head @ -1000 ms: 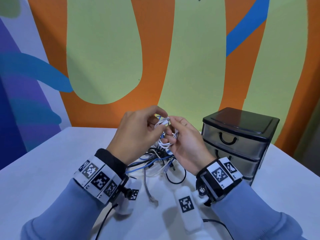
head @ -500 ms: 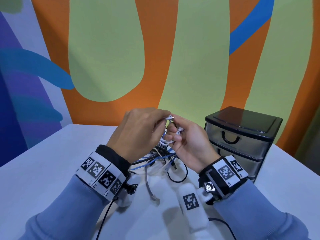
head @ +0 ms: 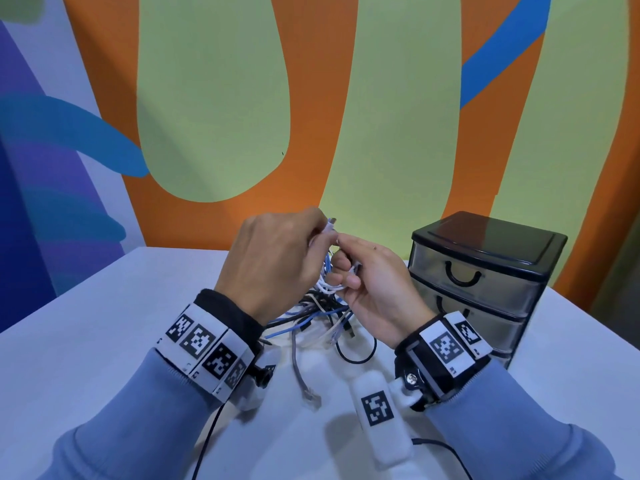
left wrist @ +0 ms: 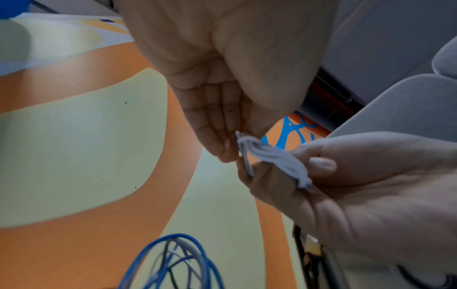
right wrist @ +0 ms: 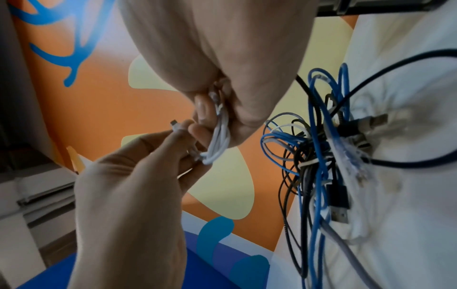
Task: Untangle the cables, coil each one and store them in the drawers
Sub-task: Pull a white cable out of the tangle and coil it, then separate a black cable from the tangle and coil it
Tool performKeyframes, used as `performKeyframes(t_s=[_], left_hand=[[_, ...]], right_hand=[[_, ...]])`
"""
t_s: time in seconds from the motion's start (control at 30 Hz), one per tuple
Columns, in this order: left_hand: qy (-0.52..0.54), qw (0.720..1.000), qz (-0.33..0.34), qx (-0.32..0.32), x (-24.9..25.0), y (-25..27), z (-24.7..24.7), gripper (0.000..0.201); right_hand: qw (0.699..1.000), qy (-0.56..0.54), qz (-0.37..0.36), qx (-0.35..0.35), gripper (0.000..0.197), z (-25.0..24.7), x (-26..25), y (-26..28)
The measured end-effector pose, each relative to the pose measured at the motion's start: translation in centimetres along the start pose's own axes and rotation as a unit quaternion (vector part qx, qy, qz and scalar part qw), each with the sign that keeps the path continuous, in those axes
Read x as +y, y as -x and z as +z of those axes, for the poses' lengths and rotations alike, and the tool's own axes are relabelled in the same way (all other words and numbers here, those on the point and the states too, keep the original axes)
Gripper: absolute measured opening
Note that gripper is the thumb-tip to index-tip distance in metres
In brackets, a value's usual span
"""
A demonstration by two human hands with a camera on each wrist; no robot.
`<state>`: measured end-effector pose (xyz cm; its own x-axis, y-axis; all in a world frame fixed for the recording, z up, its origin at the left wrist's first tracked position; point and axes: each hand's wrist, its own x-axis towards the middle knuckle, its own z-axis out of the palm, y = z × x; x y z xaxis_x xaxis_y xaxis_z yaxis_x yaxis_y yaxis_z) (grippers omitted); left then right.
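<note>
Together, both hands (head: 311, 268), pinching white cable (right wrist: 219, 136)

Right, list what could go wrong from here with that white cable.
1. The white cable bundle is only pinched between the left hand and the right hand; a loose grip could let the loops spring open.
2. It hangs just above the tangled cables on the table, so a free end may snag there again.
3. All three drawers of the drawer unit look closed, so one hand must let go to open one.
</note>
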<state>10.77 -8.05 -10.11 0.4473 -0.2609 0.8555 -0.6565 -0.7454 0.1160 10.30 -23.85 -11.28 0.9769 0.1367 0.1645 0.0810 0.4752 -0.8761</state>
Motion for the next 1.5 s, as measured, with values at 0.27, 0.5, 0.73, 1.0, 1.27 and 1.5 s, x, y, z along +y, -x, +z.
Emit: performKeyframes(t_s=[0.27, 0.5, 0.73, 1.0, 1.27, 1.5], left_hand=[[0.205, 0.954, -0.214, 0.045, 0.5, -0.9, -0.3, 0.021], [0.253, 0.952, -0.14, -0.104, -1.8, -0.8, -1.5, 0.014], [0.186, 0.962, -0.194, 0.056, -3.1, -1.2, -2.3, 0.009], [-0.026, 0.943, -0.328, -0.054, -10.8, -0.9, -5.9, 0.018], [-0.189, 0.818, -0.499, -0.217, -19.4, 2.4, -6.1, 0.027], [-0.249, 0.769, -0.494, -0.321, -18.1, 1.8, -5.0, 0.03]], right_hand=[[0.993, 0.07, -0.09, 0.009, 0.017, 1.2, 0.3, 0.2], [0.978, 0.142, -0.151, 0.023, 0.019, 0.5, 0.2, 0.2], [0.957, 0.251, -0.137, -0.043, 0.048, -0.3, 0.2, -0.3], [0.777, 0.624, -0.031, -0.078, 0.023, -4.5, 2.7, -2.2], [0.867, 0.495, -0.049, -0.021, 0.018, -5.0, 3.4, -3.0], [0.925, 0.377, -0.051, 0.029, 0.021, -5.4, 3.1, -3.6]])
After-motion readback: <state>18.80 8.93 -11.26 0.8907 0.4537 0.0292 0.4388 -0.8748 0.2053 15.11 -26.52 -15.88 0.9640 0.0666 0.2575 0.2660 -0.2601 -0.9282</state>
